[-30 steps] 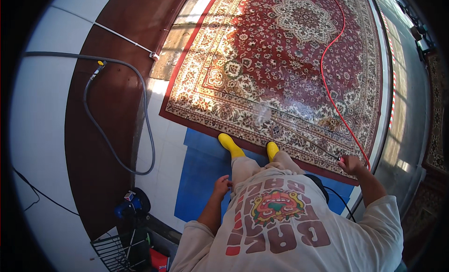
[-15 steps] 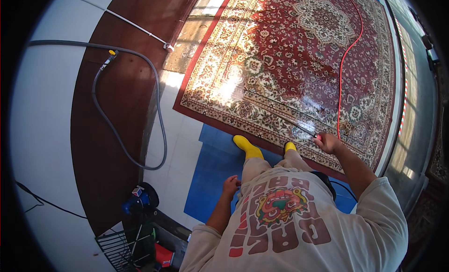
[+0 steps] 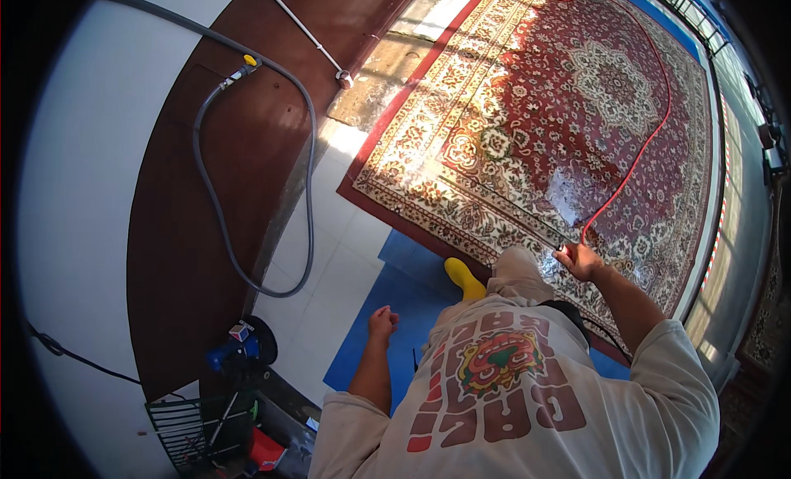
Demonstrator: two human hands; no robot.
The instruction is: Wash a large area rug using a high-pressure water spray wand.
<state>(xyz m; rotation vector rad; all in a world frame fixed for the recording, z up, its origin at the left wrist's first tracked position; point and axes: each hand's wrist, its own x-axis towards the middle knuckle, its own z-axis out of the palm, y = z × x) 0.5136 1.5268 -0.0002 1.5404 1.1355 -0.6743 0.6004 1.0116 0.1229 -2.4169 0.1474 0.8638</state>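
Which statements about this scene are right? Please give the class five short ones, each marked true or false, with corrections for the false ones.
1. The right hand holds a thin wand that points across the patterned rug. True.
2. The left hand grips the grey hose. False: the left hand is apart from the grey hose, which loops farther up on the left.
3. A red hose runs over the rug. True.
4. The boot in view is green. False: the boot is yellow.
5. Blue flooring shows beside the rug's near edge. True.
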